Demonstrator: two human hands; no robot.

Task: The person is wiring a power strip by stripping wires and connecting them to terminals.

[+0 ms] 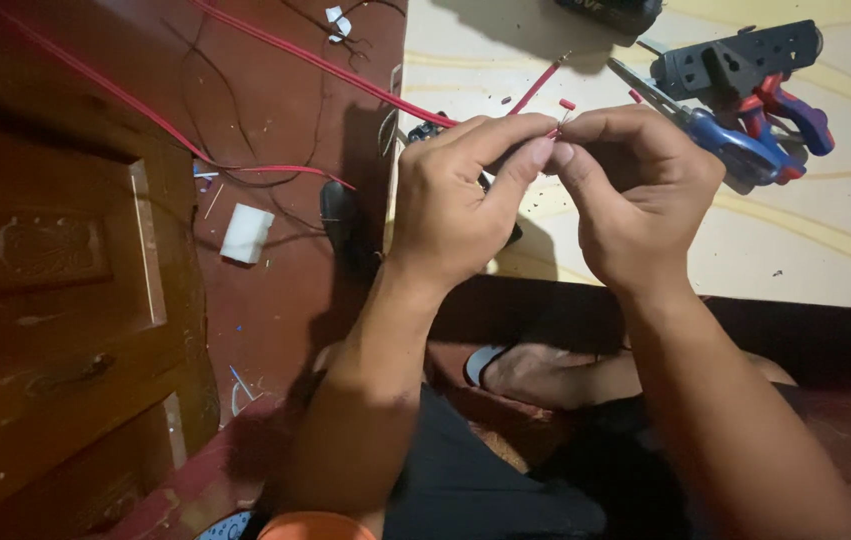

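A wooden door panel [55, 290] stood at nine o'clock, one white block [246, 233] on the red floor [275, 300] beside it. One red wire [345, 75] ran from eleven o'clock to the two hands at centre. The left hand [455, 200] pinched the wire; the right hand [630, 190] closed fingertips on its stripped end. At one o'clock, one blue-and-red stripping tool [745, 110] lay on the pale board [815, 250].

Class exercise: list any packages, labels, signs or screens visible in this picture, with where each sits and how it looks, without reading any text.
None can be made out: no screen, sign or label. Nearest to a package is a small white block on the red floor, left of the hands; what it is cannot be told.
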